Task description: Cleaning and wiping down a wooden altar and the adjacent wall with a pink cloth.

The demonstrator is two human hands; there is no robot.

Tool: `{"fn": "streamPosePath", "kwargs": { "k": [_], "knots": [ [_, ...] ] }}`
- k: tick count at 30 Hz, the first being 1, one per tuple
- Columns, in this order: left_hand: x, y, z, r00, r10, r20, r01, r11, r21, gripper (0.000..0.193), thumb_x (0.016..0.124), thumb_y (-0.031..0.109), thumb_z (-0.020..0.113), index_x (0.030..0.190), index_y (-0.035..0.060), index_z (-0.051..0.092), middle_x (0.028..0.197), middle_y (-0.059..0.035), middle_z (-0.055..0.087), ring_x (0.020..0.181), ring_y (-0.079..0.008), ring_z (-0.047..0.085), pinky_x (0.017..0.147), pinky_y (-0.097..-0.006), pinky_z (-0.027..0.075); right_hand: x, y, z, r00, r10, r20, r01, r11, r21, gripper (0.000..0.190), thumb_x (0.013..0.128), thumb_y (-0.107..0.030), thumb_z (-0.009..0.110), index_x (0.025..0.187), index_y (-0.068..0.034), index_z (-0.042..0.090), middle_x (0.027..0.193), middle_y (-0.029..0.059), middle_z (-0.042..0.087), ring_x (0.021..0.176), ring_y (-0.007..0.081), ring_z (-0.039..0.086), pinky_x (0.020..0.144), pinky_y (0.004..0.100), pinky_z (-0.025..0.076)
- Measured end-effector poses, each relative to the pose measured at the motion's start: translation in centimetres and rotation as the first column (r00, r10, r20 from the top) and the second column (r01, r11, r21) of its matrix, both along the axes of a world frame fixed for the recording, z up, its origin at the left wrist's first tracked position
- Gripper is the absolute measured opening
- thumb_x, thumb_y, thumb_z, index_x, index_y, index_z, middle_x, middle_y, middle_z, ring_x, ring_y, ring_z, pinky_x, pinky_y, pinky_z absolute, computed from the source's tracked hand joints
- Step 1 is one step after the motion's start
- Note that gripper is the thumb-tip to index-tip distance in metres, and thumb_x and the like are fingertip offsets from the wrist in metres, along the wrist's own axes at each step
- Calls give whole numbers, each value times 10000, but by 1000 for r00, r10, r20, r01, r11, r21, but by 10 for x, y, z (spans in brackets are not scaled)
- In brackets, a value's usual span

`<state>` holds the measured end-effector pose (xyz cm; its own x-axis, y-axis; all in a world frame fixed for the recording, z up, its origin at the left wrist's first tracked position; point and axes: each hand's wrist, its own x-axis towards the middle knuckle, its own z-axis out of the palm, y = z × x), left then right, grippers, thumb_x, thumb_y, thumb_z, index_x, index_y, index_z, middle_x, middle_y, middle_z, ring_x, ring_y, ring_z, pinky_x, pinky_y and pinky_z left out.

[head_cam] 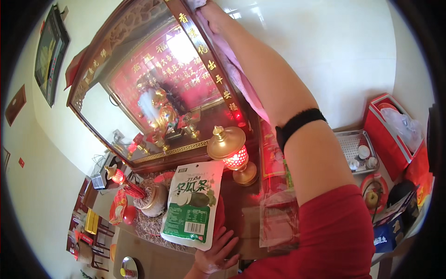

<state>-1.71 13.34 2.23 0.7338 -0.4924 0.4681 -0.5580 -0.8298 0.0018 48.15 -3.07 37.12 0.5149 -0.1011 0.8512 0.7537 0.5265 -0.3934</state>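
Observation:
My right arm reaches up along the side of a dark wooden altar cabinet with glass panels and gold characters. At the top edge of the view, my right hand grips a pink cloth that hangs down the cabinet's side. Part of that hand is cut off. My left hand rests with fingers spread on the dark wooden table, by the lower corner of a white and green food pouch. The pouch stands leaning in front of the cabinet. Behind the glass is a gold statue.
A lit red and gold lamp stands beside the pouch; a smaller one glows at left. An incense pot holds red sticks. To the right are a metal tray with cups, a red box and a fruit plate.

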Motion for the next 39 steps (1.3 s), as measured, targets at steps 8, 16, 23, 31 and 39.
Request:
{"fn": "streamPosePath", "kwargs": {
  "k": [8,16,23,31,39],
  "knots": [
    [-15,15,-16,993,56,-108,-37,986,166,790,858,481,626,1471,114,289,1442,-121,433,1404,-387,259,1147,-541,175,81,62,-75,715,-686,-135,580,690,-434,327,922,-205,477,1201,-94,609,1133,166,656,1006,282,633,879,372,502],
    [-9,2,6,992,129,-12,-128,990,58,394,789,408,657,1061,130,714,1125,-74,668,1066,-274,632,939,-394,486,27,58,-116,483,-855,-191,342,385,-857,504,898,-358,525,1375,-206,472,1455,72,415,1375,269,338,1047,428,388],
    [6,-11,0,1000,26,9,-26,998,53,405,841,425,603,1057,100,710,1113,-87,670,1059,-282,632,917,-383,500,32,-24,-187,581,-774,253,585,182,-790,257,838,-208,526,915,-57,719,934,195,695,875,350,677,779,442,530],
    [21,-27,1,996,-88,27,86,995,59,424,873,431,560,1055,74,699,1101,-107,668,1041,-303,638,905,-388,500,140,-62,-282,650,-424,631,626,-173,-761,148,727,-218,642,723,-95,723,851,127,696,758,290,668,649,409,522],
    [-18,-7,1,992,118,36,-118,993,23,514,925,482,455,1023,35,688,1086,-144,667,1042,-334,635,935,-433,469,-29,18,-230,788,-133,601,609,22,-793,192,735,-241,616,719,-88,730,782,146,685,707,291,650,642,422,511]
  ]
}}
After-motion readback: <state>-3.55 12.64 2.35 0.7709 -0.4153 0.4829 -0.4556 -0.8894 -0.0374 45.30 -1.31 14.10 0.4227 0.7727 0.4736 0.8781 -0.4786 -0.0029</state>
